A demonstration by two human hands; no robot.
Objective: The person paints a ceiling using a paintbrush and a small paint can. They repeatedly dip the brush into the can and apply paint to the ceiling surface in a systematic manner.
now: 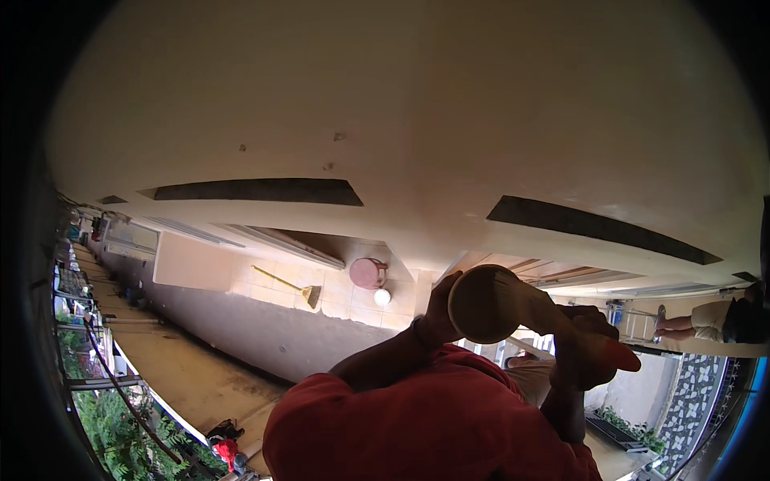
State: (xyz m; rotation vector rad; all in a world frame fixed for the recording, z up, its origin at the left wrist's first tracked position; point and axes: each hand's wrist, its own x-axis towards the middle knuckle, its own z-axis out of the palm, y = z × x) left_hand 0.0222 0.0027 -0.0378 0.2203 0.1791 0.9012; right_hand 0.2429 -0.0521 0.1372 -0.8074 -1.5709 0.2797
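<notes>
Around the left side of a round container (484, 305) curls my left hand (439, 311), and the container's wide circular face is in shadow. To the right, my right hand (584, 341) is closed on a flat tool (533, 309), blurred, with a pale front part and a red-orange handle end (622, 355). The pale part overlaps the container's right rim; I cannot tell whether it touches. What is inside the container is too dark to make out. Both hands are raised in front of the red shirt I wear, below a broad beige surface (425, 120).
Two long dark slots (265, 190) (601, 224) cut the beige surface. Below are a pinkish stool (368, 273), a white round object (382, 297) and a yellow broom (310, 295) on tiles. Another person (710, 319) stands at right near a ladder (639, 323). Plants (112, 429) grow at lower left.
</notes>
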